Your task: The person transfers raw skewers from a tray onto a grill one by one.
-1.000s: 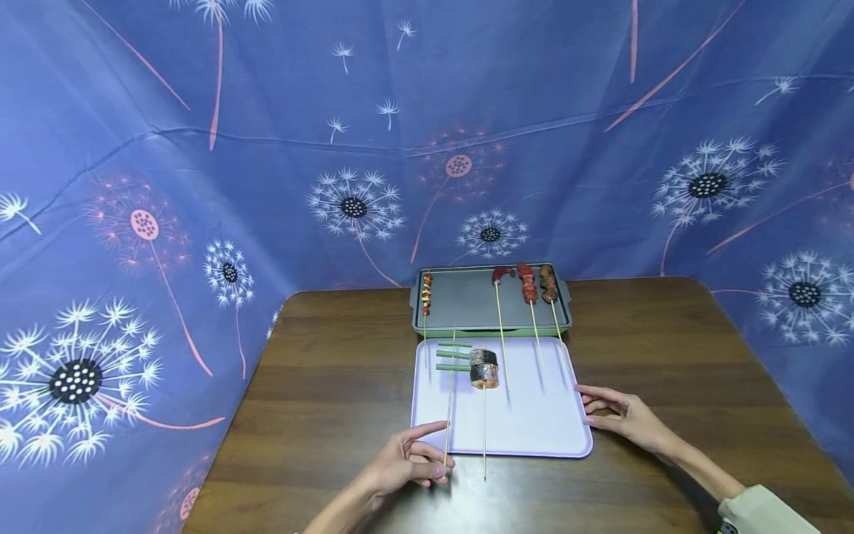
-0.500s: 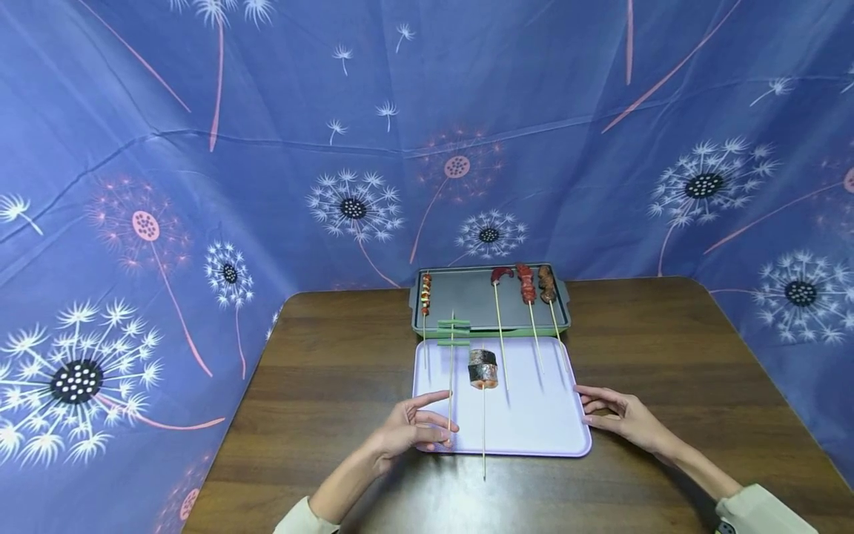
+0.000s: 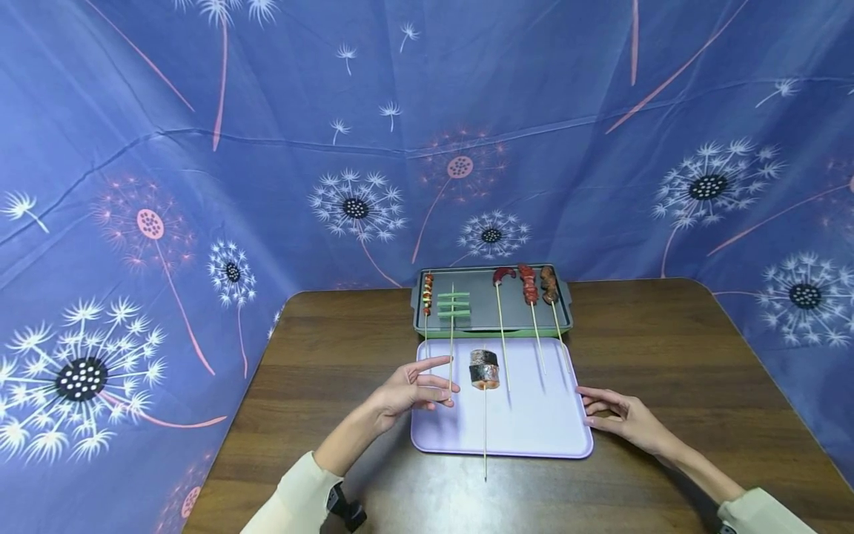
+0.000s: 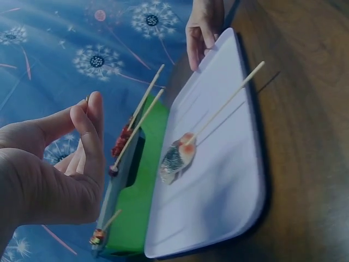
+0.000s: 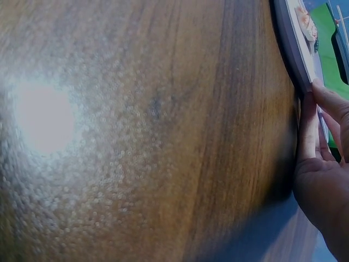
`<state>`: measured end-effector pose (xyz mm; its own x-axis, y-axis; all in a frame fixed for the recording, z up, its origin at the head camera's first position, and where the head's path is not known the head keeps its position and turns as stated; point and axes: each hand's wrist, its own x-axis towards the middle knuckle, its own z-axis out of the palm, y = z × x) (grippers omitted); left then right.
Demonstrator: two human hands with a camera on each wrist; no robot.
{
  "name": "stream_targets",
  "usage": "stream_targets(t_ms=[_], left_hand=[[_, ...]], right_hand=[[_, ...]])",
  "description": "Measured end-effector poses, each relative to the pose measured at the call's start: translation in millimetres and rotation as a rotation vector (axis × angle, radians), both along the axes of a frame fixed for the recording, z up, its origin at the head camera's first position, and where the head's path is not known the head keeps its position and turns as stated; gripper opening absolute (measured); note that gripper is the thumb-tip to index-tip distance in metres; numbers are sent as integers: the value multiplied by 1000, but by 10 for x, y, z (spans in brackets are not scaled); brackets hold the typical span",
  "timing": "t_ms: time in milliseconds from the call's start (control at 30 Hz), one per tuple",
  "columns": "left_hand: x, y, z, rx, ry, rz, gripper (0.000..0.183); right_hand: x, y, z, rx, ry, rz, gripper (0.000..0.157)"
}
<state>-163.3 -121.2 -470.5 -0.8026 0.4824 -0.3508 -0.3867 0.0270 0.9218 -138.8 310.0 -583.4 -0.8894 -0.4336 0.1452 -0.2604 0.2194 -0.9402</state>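
Note:
My left hand (image 3: 407,391) pinches the lower end of a skewer with green vegetable sticks (image 3: 454,304), whose top is over the left half of the grill pan (image 3: 477,297). In the left wrist view the left hand (image 4: 60,147) has thumb and fingertips together; the skewer is barely visible there. My right hand (image 3: 623,420) grips the right rim of the lilac tray (image 3: 534,437); the right wrist view shows its thumb at the rim and fingers beside and below. On the tray lies a fish-chunk skewer (image 3: 484,369), its stick reaching past the front edge.
On the grill pan are a small mixed-vegetable skewer (image 3: 428,294) at left, and a dark red curved-piece skewer (image 3: 503,277), red meat skewer (image 3: 528,284) and brown meat skewer (image 3: 549,285) at right. Their sticks overhang the tray. Blue cloth (image 3: 427,148) hangs behind the table (image 3: 320,356).
My left hand has moved forward, carrying the green vegetable skewer from over the tray to over the grill pan. The right hand stays at the tray's rim.

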Motion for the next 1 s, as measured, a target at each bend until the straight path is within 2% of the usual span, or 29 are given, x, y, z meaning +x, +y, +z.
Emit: stream_targets(t_ms=[167,333,700,1000], left_hand=[[-143,29,105,-24,20,5,69],[-314,80,137,-9,9,12,68],[-573,190,75,-4,-81,71,70],[-688,178,33,-1,-96,89,69]], right_hand=[[-8,-6,-11,-8,18,6,49],[-11,-3,-14,-20,34,10,48],[-8,3,-30,-33,38,16,48],[-12,0,-50,-28,41,0,47]])
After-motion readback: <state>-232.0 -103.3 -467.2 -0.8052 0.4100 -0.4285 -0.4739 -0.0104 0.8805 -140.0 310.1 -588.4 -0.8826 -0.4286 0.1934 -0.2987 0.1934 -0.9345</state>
